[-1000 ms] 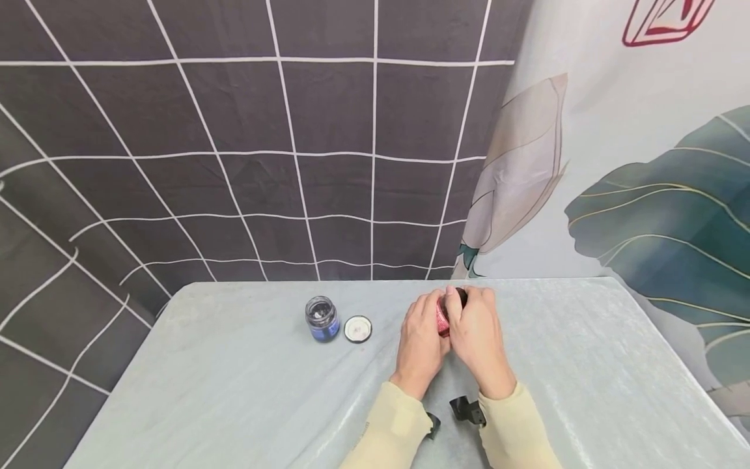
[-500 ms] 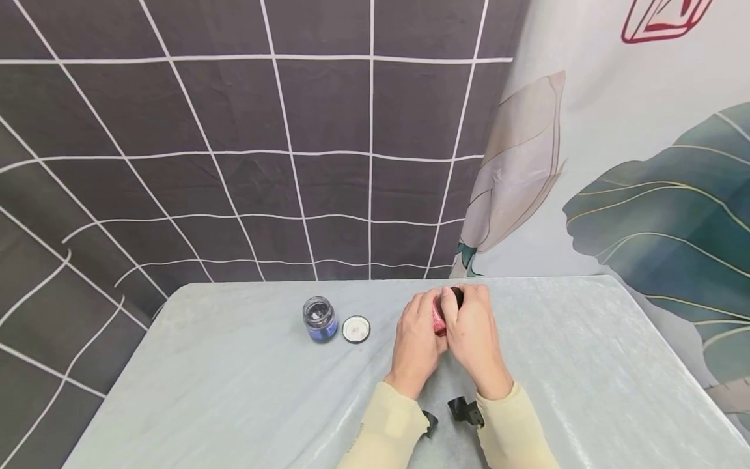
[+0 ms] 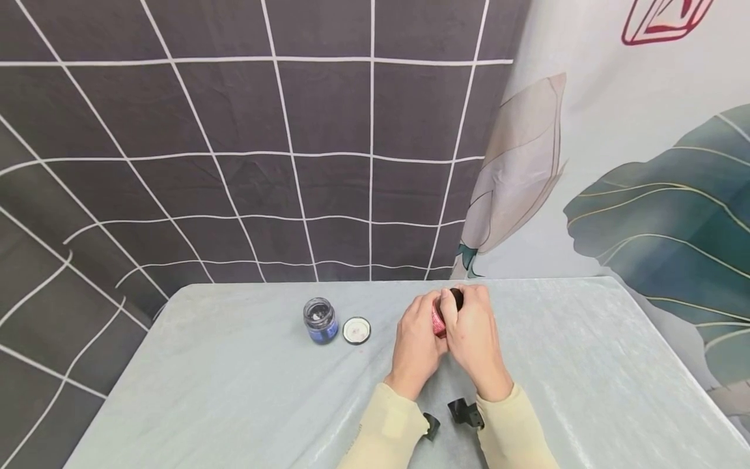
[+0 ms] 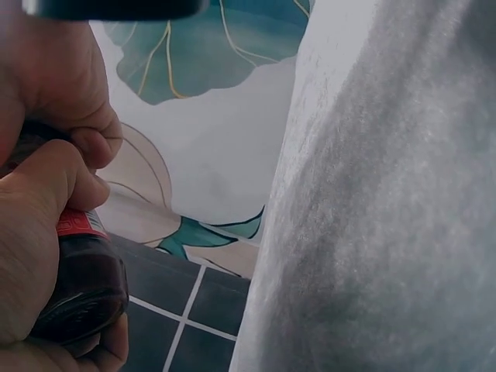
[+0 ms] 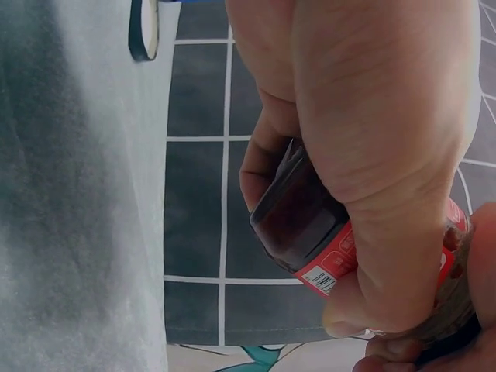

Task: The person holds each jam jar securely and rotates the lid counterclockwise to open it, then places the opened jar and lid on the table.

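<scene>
Both hands hold a glass jar with a red label [image 3: 437, 319] and a dark lid [image 3: 457, 298], right of the table's middle. My left hand [image 3: 415, 345] wraps round its body. My right hand [image 3: 477, 342] grips the lid end, its thumb lying along the lid. The left wrist view shows the jar's dark glass base [image 4: 81, 279] poking out below the left thumb. In the right wrist view the jar [image 5: 302, 221] is tilted, its lid end mostly covered by fingers. Whether the lid is loose cannot be seen.
An uncapped jar with a blue label [image 3: 323, 331] and dark contents stands upright left of the hands. Beside it lies a round lid [image 3: 357, 331], white inside facing up. A pale cloth covers the table [image 3: 234, 391]; a dark grid-patterned curtain [image 3: 328, 189] hangs behind.
Both hands stay on the red-labelled jar in nearly the same place. The head view has shifted very slightly; the blue-labelled jar and loose lid have not moved on the table.
</scene>
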A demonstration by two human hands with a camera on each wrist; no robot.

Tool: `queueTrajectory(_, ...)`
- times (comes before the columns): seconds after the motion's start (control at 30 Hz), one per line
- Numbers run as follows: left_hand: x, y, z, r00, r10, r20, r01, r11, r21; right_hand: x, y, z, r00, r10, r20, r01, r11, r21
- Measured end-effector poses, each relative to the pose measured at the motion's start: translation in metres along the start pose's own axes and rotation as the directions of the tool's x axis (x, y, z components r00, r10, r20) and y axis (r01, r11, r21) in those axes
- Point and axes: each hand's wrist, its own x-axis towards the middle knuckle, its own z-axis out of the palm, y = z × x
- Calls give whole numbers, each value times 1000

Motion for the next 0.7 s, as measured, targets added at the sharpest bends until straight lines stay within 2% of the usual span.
queueTrajectory(0.4,-1,1,-2,994,-90,63,93,994,-54,0,1,1,1000,-19,-12,19,1000,5)
queueTrajectory(0.7,0,1,-4,990,-111,83,117,990,-76,0,1,1,1000,-26,-1,26,1000,11)
